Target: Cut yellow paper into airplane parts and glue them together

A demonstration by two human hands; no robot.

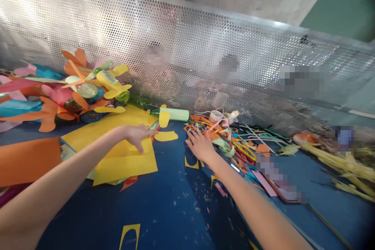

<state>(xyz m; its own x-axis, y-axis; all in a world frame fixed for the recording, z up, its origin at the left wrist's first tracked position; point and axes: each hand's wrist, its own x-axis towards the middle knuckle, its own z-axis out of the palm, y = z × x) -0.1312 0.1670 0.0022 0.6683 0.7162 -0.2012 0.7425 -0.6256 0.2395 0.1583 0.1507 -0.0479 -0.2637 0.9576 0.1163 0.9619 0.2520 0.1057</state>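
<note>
My left hand (137,134) is over the right part of large yellow paper sheets (125,170), fingers stretched to the right and thumb apart, gripping nothing that I can see. Just beyond its fingertips lies a yellow paper cutout (166,136). Behind that, a green bottle (178,114) with a pale green wrap and a yellow piece on it rests on its side. My right hand (200,144) is spread at the left edge of a heap of colourful paper scraps (222,140), palm down. A yellow offcut with a curved notch (191,163) lies just below it.
Paper-flower bottles (84,90) are piled at the left, near an orange sheet (29,162). A perforated metal panel (190,39) stands along the back. At the right lie a phone (288,194) and yellow strips (336,164). Another yellow offcut (129,227) lies in front on the blue table (164,203).
</note>
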